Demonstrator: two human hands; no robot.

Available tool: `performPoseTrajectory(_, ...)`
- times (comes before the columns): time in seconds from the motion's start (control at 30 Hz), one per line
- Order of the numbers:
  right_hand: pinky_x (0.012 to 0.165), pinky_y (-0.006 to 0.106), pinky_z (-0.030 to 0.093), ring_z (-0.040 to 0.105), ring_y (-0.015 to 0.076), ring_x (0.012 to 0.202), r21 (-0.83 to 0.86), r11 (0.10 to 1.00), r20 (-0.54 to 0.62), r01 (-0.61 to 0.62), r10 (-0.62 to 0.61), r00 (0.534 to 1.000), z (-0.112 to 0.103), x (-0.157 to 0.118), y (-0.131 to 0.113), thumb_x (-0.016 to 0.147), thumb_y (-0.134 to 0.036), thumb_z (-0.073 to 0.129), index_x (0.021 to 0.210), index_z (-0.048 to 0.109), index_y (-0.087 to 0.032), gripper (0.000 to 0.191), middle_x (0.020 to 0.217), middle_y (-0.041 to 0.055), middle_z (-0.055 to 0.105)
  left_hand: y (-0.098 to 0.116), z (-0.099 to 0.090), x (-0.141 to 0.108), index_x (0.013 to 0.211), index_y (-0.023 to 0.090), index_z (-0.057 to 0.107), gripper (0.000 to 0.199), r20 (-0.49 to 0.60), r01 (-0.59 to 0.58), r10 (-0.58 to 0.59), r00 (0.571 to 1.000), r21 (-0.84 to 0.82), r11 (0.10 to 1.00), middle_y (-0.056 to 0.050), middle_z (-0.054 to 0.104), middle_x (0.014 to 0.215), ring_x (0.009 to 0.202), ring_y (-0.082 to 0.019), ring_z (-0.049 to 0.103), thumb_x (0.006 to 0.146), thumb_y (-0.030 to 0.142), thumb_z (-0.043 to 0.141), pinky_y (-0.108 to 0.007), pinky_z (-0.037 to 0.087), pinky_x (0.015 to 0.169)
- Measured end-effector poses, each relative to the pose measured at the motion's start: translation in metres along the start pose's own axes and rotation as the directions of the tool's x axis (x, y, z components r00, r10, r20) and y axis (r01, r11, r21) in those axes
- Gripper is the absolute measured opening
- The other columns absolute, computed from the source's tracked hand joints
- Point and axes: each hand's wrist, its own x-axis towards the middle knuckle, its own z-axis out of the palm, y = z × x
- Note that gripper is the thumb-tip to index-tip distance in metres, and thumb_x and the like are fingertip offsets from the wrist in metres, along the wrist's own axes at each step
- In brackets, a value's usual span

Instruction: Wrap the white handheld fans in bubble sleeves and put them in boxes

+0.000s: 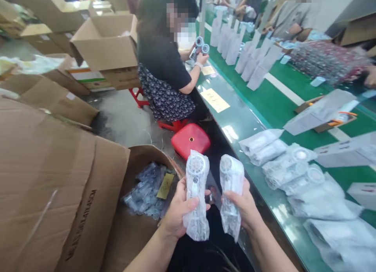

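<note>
My left hand (179,209) is closed around a bubble-wrapped handheld fan (196,193), its round head upward and the thumb across its front. A second bubble-wrapped fan (232,193) is gripped by my right hand (245,203), also upright and turned slightly sideways. The two wrapped fans are held side by side above my lap, with a gap between them. To the right, several more wrapped fans (302,178) lie in a row along the table edge. Below my left hand, an open carton (123,240) holds a heap of loose clear-bagged pieces (147,193) and a yellow note (165,186).
A red stool (190,141) stands ahead. Beyond it a co-worker (164,60) sits at the table, holding an unwrapped fan (199,47). White boxes (320,111) stand on the green belt (282,103) at right. Large cartons (44,178) crowd the left.
</note>
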Motion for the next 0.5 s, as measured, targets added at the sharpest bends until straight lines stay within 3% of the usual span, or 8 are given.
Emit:
performPoseTrajectory(0.1, 0.074, 0.04, 0.058, 0.068, 0.0221, 0.076, 0.042, 0.999, -0.031, 0.008, -0.007, 1.0, -0.039, -0.018, -0.024, 0.06, -0.029, 0.085, 0.116, 0.053, -0.025, 0.064, 0.092, 0.0016, 0.07, -0.013, 0.02, 0.005, 0.119, 0.024, 0.042, 0.066, 0.116, 0.051, -0.054, 0.992, 0.028, 0.998, -0.003, 0.067, 0.081, 0.063, -0.017, 0.064, 0.067, 0.034, 0.082, -0.025, 0.05, 0.054)
performPoseTrajectory(0.17, 0.08, 0.042, 0.057, 0.069, 0.0252, 0.084, 0.102, 0.994, -0.019, -0.036, 0.038, 0.999, -0.063, -0.031, -0.032, 0.062, -0.032, 0.084, 0.115, 0.059, -0.022, 0.06, 0.093, 0.0052, 0.072, -0.025, 0.038, 0.011, 0.116, 0.023, 0.045, 0.06, 0.1, 0.041, -0.043, 0.994, 0.02, 0.999, -0.001, 0.065, 0.077, 0.06, -0.014, 0.061, 0.07, 0.043, 0.079, -0.022, 0.046, 0.052)
performPoseTrajectory(0.27, 0.071, 0.036, 0.057, 0.069, 0.0247, 0.081, 0.185, 0.98, -0.054, -0.069, 0.081, 0.995, -0.098, -0.049, -0.036, 0.062, -0.034, 0.084, 0.111, 0.064, -0.02, 0.055, 0.102, 0.01, 0.072, -0.049, 0.067, 0.021, 0.111, 0.022, 0.049, 0.06, 0.028, 0.037, -0.039, 0.999, 0.076, 0.996, 0.002, 0.063, 0.077, 0.057, -0.01, 0.057, 0.068, 0.051, 0.079, -0.021, 0.044, 0.051)
performPoseTrajectory(0.37, 0.059, 0.028, 0.053, 0.065, 0.0194, 0.077, 0.235, 0.972, -0.085, -0.002, 0.023, 0.996, -0.131, -0.064, -0.04, 0.063, -0.036, 0.083, 0.108, 0.066, -0.02, 0.051, 0.117, 0.0121, 0.068, -0.077, 0.1, 0.029, 0.105, 0.022, 0.052, 0.058, 0.008, 0.073, -0.075, 0.997, 0.16, 0.984, 0.003, 0.064, 0.078, 0.056, -0.009, 0.055, 0.062, 0.045, 0.083, -0.02, 0.043, 0.053)
performPoseTrajectory(0.5, 0.051, 0.024, 0.047, 0.06, 0.0155, 0.064, 0.244, 0.967, -0.151, 0.071, -0.035, 0.988, -0.176, -0.083, -0.051, 0.067, -0.04, 0.082, 0.11, 0.064, -0.019, 0.051, 0.093, 0.0086, 0.072, -0.12, 0.144, 0.031, 0.1, 0.021, 0.052, 0.05, 0.051, 0.166, -0.183, 0.982, 0.241, 0.956, 0.002, 0.064, 0.075, 0.055, -0.01, 0.055, 0.063, 0.038, 0.08, -0.022, 0.043, 0.053)
